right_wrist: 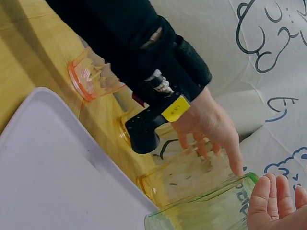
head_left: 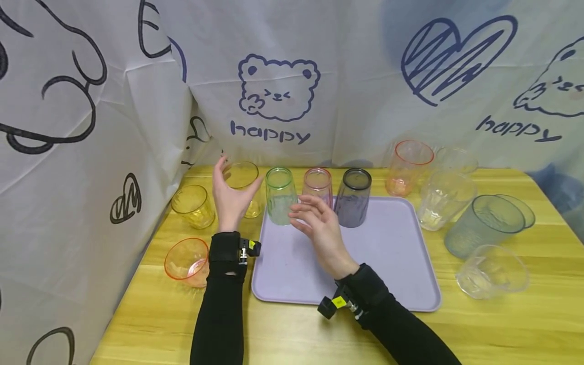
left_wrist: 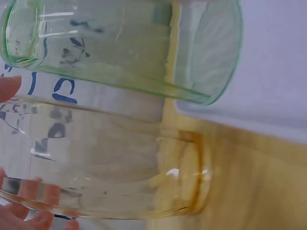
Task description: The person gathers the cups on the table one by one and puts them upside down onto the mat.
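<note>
Left hand (head_left: 229, 202) wide around yellow tumbler (left_wrist: 110, 163) | right hand (head_left: 323, 232) loose, empty | I fear a sideways knock toppling green tumbler (head_left: 280, 195)

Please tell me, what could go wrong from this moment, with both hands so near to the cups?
1. The left hand is spread around the upper part of the tall yellow cup, its thumb close to the green cup; lifting the yellow one might knock the green one.
2. The right hand is near the green and pink cups, so a careless move could nudge either.
3. The upside-down green cup stands near the tray's corner; a push might tip it off.
</note>
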A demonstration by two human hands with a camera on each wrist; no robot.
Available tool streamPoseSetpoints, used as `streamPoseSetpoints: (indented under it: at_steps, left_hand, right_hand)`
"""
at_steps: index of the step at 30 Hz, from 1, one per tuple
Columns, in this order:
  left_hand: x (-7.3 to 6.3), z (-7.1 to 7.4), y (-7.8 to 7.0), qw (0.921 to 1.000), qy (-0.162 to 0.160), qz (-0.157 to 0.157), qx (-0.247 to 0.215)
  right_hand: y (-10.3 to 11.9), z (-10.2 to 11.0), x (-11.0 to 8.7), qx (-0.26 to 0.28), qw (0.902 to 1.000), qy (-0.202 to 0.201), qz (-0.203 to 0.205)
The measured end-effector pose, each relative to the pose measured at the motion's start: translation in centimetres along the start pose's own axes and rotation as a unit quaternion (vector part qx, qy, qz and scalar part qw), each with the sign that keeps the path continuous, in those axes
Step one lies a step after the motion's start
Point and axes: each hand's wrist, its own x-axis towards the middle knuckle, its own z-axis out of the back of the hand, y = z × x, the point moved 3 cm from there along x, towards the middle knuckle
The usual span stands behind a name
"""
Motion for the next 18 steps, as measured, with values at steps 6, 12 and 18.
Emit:
streamPoseSetpoints:
  at_steps: [6, 12, 18]
  left_hand:
    - [-0.9, -0.3, 0.9, 0.9965, -0.032, 0.061, -0.049]
    - [-0.9, -1.0, 1.7, 0.9887, -0.048, 0.094, -0.107]
    - [-0.8, -1.3, 2.2, 0.9867, -0.053, 0.085, -0.128]
  right_hand:
    - [-0.1, 0.3, 0.0, 0.000, 0.9999, -0.005, -0.010]
    - [-0.3, 0.4, 0.1, 0.010, 0.9996, -0.008, -0.023]
    - [-0.4, 0.6, 0.1, 0.025, 0.9989, -0.015, -0.036]
